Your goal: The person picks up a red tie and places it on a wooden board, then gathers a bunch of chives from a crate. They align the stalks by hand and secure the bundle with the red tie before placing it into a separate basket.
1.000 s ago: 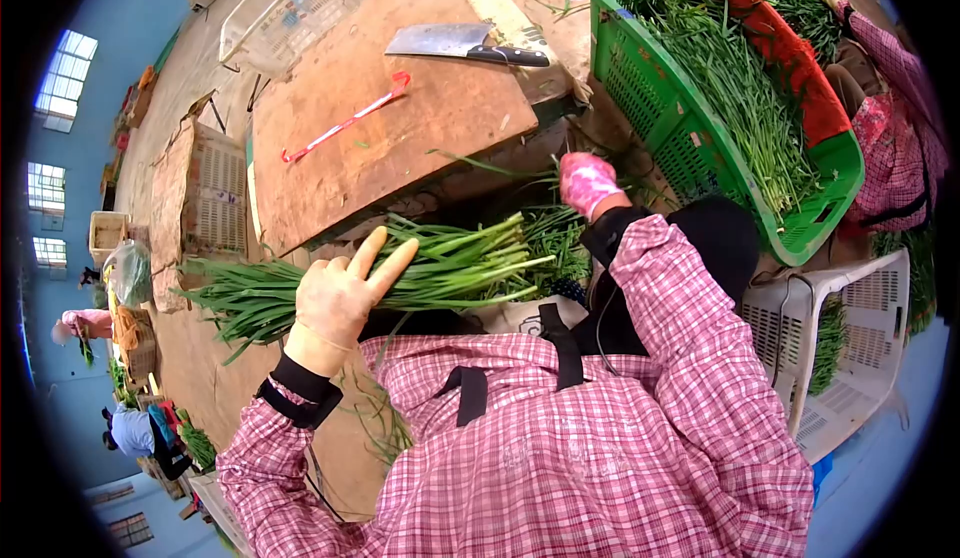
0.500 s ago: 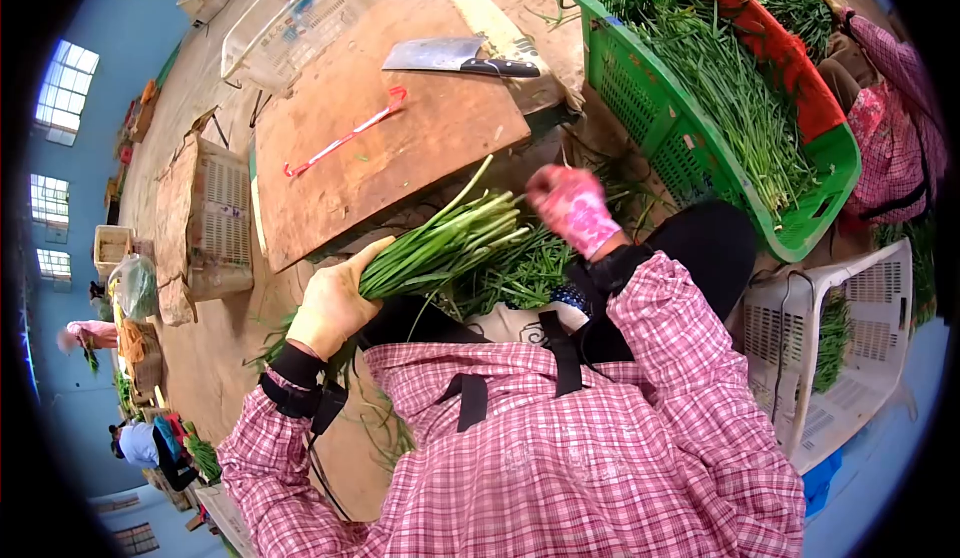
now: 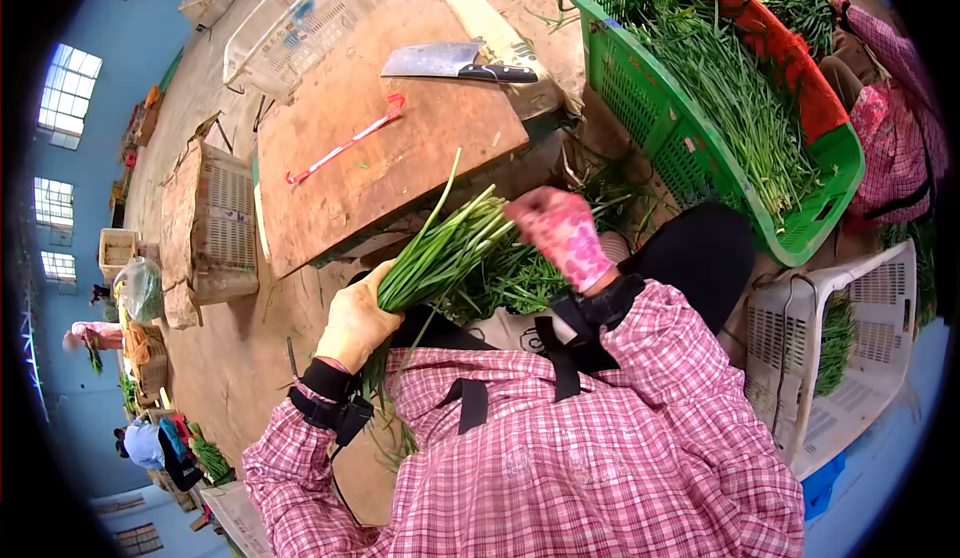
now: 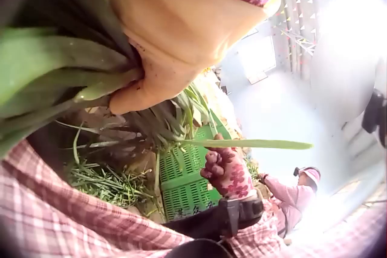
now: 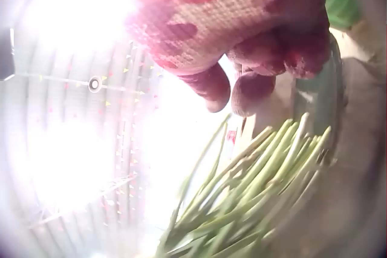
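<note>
My left hand (image 3: pixel 358 323), in a pale rubber glove, grips a bundle of garlic chives (image 3: pixel 435 258) above my lap. Its stem ends point up and to the right, and one longer stem sticks out above the others. My right hand (image 3: pixel 560 233), in a pink patterned glove, is at those stem ends with its fingers curled. In the right wrist view its thumb and fingertips (image 5: pixel 245 97) come close together just above the stems (image 5: pixel 266 173), with nothing visible between them. Loose chives (image 3: pixel 510 283) lie below the bundle.
A wooden board (image 3: pixel 330 198) in front carries a cleaver (image 3: pixel 435 60) and a red-and-white strip (image 3: pixel 345 145). At the right stand a green crate (image 3: pixel 650 118) full of chives and a white crate (image 3: pixel 790 388). Another person (image 3: pixel 895 138) sits beyond the green crate.
The left hand has turned the bundle from lying sideways to slanting upward, its fingers now wrapped round it. The right hand has come left to the stem ends.
</note>
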`<state>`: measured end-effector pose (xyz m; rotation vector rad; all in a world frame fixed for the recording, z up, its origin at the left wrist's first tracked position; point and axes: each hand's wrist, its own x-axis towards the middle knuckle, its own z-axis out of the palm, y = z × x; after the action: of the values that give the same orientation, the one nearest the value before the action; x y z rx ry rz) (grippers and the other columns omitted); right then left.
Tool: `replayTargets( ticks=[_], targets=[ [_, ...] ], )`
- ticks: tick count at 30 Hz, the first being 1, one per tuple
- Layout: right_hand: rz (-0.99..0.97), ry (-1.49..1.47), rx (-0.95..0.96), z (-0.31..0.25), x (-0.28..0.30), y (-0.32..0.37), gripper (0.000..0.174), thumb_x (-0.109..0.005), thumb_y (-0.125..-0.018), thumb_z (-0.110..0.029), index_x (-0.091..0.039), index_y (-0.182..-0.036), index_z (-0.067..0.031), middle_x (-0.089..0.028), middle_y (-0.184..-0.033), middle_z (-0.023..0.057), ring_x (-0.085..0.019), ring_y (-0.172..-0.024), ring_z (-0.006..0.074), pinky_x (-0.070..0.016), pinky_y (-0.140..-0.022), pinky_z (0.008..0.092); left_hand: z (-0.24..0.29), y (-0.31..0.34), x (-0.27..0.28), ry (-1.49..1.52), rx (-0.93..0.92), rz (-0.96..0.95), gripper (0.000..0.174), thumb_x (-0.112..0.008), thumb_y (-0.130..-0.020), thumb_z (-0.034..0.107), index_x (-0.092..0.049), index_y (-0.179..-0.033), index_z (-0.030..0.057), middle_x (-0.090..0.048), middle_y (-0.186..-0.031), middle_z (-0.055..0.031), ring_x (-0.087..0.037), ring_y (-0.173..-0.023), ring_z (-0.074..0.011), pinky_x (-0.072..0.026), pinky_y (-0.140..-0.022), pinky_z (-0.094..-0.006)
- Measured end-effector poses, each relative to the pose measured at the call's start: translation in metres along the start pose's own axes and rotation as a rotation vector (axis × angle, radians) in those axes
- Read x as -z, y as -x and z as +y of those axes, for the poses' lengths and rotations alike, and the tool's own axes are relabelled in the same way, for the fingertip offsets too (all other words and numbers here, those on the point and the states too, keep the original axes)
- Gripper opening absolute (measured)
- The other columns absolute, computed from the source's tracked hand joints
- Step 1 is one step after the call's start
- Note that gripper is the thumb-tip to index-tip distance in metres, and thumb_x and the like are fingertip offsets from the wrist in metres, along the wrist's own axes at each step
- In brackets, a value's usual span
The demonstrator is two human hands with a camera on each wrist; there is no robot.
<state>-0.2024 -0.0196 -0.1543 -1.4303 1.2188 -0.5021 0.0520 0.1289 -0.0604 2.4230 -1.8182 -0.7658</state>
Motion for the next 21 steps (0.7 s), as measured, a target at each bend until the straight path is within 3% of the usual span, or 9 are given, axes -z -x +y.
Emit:
replayTargets(
  ticks=[1, 3, 4, 7, 11, 14, 15, 18, 21],
  targets=[
    [-0.057, 0.052, 0.046, -0.003, -0.009, 0.003, 0.048, -0.074, -0.084, -0.047, -0.073, -0.108, -0.0054, -0.074, -0.089, 0.015, -0.071, -0.086, 0.0294, -0.0545, -0.081, 0.036, 0.004, 0.001, -0.003, 0.001, 0.019, 0.019, 0.066, -0.072, -0.074, 0.015, -0.054, -0.137, 0.0215, -0.069, -0.105, -0.0201, -0.067, -0.1, -0.037, -0.0535, -0.085, -0.042],
    [-0.097, 0.187, 0.07, -0.012, -0.022, -0.001, 0.038, -0.078, -0.085, -0.026, -0.071, -0.106, 0.005, -0.07, -0.073, 0.0083, -0.065, -0.062, 0.0141, -0.0516, -0.057, 0.0288, 0.018, 0.001, -0.01, -0.085, -0.01, 0.069, 0.064, -0.07, -0.076, 0.014, -0.054, -0.138, 0.0239, -0.07, -0.098, -0.0189, -0.068, -0.093, -0.0374, -0.0543, -0.081, -0.0427],
    [-0.13, 0.015, 0.191, 0.026, -0.04, -0.021, 0.034, -0.076, -0.083, -0.032, -0.071, -0.09, 0.0016, -0.068, -0.073, 0.014, -0.065, -0.066, 0.025, -0.0515, -0.062, 0.0361, 0.024, 0.002, -0.012, -0.116, -0.03, 0.086, 0.065, -0.07, -0.076, 0.014, -0.053, -0.138, 0.0244, -0.07, -0.097, -0.0186, -0.068, -0.091, -0.0375, -0.0544, -0.08, -0.0429],
    [-0.092, -0.06, 0.473, 0.061, -0.053, -0.038, 0.034, -0.073, -0.079, -0.031, -0.066, -0.066, -0.001, -0.062, -0.065, 0.0204, -0.062, -0.063, 0.0366, -0.048, -0.062, 0.0457, 0.028, 0.002, -0.012, -0.15, -0.07, 0.061, 0.068, -0.07, -0.075, 0.013, -0.052, -0.139, 0.0254, -0.07, -0.092, -0.0186, -0.068, -0.086, -0.0381, -0.0547, -0.078, -0.0435],
    [-0.004, 0.358, 0.248, 0.033, -0.026, -0.029, 0.026, -0.07, -0.082, -0.027, -0.071, -0.069, -0.0046, -0.067, -0.07, 0.0161, -0.067, -0.069, 0.0337, -0.0531, -0.063, 0.0418, 0.028, 0.001, -0.006, -0.066, -0.082, -0.027, 0.07, -0.071, -0.073, 0.012, -0.053, -0.14, 0.0217, -0.07, -0.097, -0.0197, -0.068, -0.092, -0.0379, -0.0543, -0.082, -0.042],
    [0.164, 0.749, 0.268, 0.084, -0.014, -0.075, 0.017, -0.064, -0.085, -0.021, -0.075, -0.078, -0.0102, -0.074, -0.078, 0.0093, -0.073, -0.076, 0.0288, -0.0574, -0.063, 0.0427, 0.017, 0.002, -0.002, 0.066, -0.045, -0.119, 0.07, -0.073, -0.071, 0.013, -0.054, -0.138, 0.0175, -0.07, -0.101, -0.0193, -0.068, -0.096, -0.0362, -0.0536, -0.084, -0.0391],
    [0.278, 0.8, 0.063, 0.071, 0.003, -0.071, 0.017, -0.062, -0.085, -0.02, -0.077, -0.082, -0.0121, -0.075, -0.082, 0.0076, -0.074, -0.08, 0.0273, -0.0586, -0.064, 0.0428, 0.009, 0.004, 0.0, 0.121, -0.028, -0.158, 0.07, -0.074, -0.07, 0.013, -0.055, -0.138, 0.016, -0.07, -0.103, -0.019, -0.068, -0.097, -0.0355, -0.0534, -0.085, -0.038],
    [0.073, 0.805, -0.228, 0.066, 0.042, -0.069, 0.027, -0.067, -0.087, -0.026, -0.076, -0.105, -0.0085, -0.075, -0.101, 0.0144, -0.072, -0.1, 0.0295, -0.0577, -0.082, 0.0401, -0.003, 0.014, 0.008, 0.183, -0.017, -0.202, 0.068, -0.076, -0.069, 0.015, -0.057, -0.135, 0.013, -0.07, -0.106, -0.0179, -0.068, -0.099, -0.0325, -0.0527, -0.086, -0.035],
    [-0.059, 0.23, 0.261, 0.028, 0.021, -0.041, 0.041, -0.075, -0.084, -0.032, -0.073, -0.115, -0.0067, -0.074, -0.104, 0.0168, -0.07, -0.105, 0.0305, -0.0531, -0.092, 0.0364, -0.001, 0.016, 0.014, 0.227, 0.01, -0.238, 0.065, -0.077, -0.07, 0.015, -0.058, -0.132, 0.01, -0.07, -0.106, -0.0168, -0.068, -0.097, -0.0291, -0.0521, -0.087, -0.0317]
  ],
)
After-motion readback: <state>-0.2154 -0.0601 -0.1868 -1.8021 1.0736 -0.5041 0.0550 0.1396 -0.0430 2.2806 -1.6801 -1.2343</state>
